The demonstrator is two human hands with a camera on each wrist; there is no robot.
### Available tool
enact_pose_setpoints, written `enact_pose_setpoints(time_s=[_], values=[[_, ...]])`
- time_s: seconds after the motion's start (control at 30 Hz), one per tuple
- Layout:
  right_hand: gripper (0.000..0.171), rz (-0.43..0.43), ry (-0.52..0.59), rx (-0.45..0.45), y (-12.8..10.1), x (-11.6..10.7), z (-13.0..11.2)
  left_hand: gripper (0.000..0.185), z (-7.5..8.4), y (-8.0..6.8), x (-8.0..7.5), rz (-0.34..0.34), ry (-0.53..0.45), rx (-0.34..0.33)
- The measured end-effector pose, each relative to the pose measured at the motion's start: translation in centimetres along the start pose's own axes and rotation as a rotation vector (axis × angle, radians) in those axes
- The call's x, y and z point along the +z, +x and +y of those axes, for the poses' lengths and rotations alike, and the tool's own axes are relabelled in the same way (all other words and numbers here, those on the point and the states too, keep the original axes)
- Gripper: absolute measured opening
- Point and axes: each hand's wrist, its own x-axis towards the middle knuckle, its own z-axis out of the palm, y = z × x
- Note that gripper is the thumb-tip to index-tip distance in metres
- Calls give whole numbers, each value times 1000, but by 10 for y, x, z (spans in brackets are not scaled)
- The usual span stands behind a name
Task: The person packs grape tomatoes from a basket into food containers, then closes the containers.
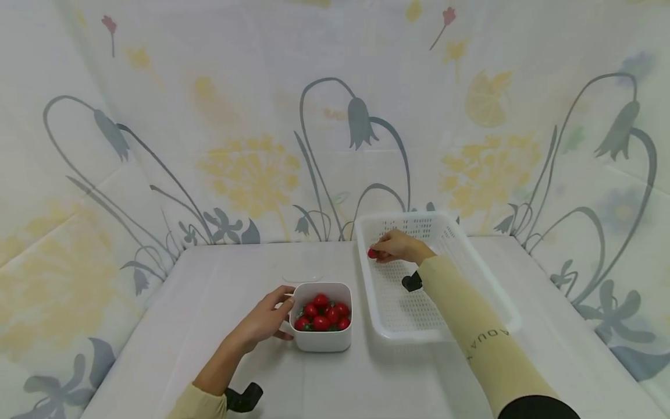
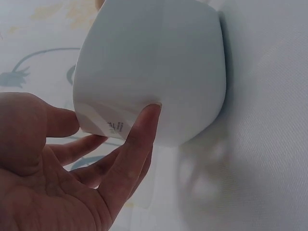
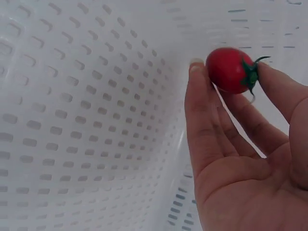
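Note:
In the head view, a small white container (image 1: 323,343) stands upright on the table, with several red cherry tomatoes (image 1: 321,322) inside. My left hand (image 1: 264,319) holds it at its left side. The left wrist view shows the thumb of the left hand (image 2: 82,178) at the rim and other fingers spread along the white wall (image 2: 159,57). My right hand (image 1: 400,245) is over the white perforated basket (image 1: 389,311), near its back left. Between thumb and fingertips it pinches one cherry tomato (image 3: 227,70), whose green stem end faces the thumb.
The basket's raised rim (image 1: 408,336) stands to the right of the container, with a narrow strip of table between them. Behind the container lies a faint rounded outline (image 1: 303,278), perhaps something clear. A floral-printed cloth (image 1: 335,174) hangs along the back and sides.

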Motion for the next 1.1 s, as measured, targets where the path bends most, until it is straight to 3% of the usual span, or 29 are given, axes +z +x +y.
enact_pose_setpoints(time_s=[0.5, 1.1], values=[[32, -28, 166, -42, -13, -8, -12, 38, 2, 0, -4, -18, 0, 5], [25, -91, 58, -163, -62, 3, -37, 39, -2, -1, -5, -54, -13, 28]])
